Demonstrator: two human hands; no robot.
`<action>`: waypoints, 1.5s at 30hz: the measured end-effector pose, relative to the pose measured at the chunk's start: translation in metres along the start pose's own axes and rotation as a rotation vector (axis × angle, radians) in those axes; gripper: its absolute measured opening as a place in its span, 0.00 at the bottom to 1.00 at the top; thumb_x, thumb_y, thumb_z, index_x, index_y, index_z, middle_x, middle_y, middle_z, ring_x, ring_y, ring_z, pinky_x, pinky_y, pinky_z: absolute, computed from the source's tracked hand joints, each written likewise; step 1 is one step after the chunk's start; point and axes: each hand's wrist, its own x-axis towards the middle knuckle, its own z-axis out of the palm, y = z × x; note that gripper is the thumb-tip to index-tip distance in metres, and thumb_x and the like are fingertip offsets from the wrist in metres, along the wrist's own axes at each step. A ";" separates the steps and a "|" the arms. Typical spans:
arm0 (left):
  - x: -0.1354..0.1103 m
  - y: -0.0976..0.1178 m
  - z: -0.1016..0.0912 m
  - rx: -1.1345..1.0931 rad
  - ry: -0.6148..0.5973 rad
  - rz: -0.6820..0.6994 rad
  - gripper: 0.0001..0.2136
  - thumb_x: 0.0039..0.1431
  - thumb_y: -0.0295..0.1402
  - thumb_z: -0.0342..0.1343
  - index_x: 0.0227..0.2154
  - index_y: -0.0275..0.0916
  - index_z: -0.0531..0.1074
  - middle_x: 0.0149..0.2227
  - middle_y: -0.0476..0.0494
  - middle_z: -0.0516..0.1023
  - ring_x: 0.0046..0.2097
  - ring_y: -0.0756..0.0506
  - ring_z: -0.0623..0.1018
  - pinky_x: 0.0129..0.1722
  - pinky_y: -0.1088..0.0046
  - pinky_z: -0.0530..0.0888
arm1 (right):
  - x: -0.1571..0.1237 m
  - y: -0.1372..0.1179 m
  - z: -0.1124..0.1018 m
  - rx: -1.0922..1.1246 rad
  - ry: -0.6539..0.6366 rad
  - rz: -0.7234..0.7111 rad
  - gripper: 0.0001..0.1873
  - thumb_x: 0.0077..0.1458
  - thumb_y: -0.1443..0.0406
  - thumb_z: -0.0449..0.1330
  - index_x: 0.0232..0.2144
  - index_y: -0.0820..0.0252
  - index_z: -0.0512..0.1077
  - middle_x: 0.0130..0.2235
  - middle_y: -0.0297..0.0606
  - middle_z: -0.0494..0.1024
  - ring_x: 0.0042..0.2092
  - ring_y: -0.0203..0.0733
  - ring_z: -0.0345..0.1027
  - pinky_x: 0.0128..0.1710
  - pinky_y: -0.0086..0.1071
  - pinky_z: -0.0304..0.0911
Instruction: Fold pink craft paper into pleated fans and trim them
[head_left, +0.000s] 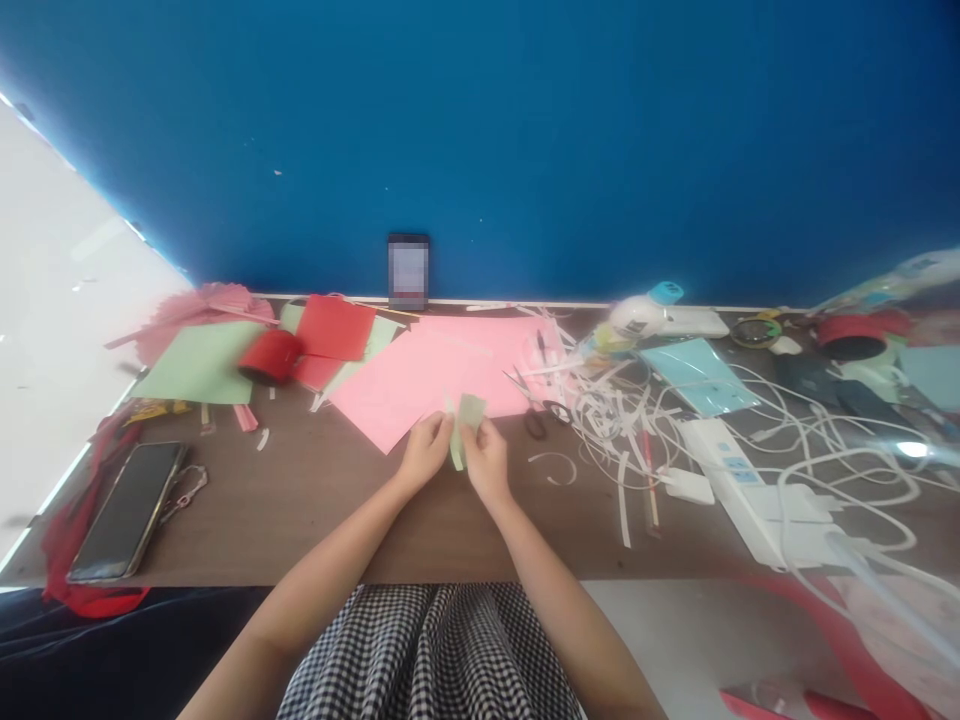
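Observation:
My left hand [429,446] and my right hand [486,456] meet above the front half of the table. Between them is a small piece of green paper [470,412]. The fingers of both hands are closed on it, and its lower end points down between them. A paler edge shows by the left fingertips; whether it is a fold or a second strip, I cannot tell. Just beyond my hands lie large pink paper sheets [435,360]. Scissors [534,420] with dark handles rest at the right edge of the pink sheets.
White paper strips [611,400] are heaped right of the scissors. Beyond them are a power strip [735,490] with cables and a white bottle [637,315]. At left lie a phone [129,512], green sheets [199,362] and a red roll [270,357]. Another phone [409,270] leans on the blue wall.

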 end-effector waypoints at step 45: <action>-0.001 -0.003 0.000 0.012 -0.025 0.018 0.11 0.55 0.34 0.44 0.20 0.37 0.60 0.21 0.53 0.61 0.25 0.52 0.62 0.25 0.77 0.59 | 0.001 -0.006 -0.001 -0.010 0.017 -0.016 0.08 0.48 0.61 0.56 0.29 0.60 0.68 0.28 0.33 0.71 0.31 0.37 0.63 0.33 0.30 0.60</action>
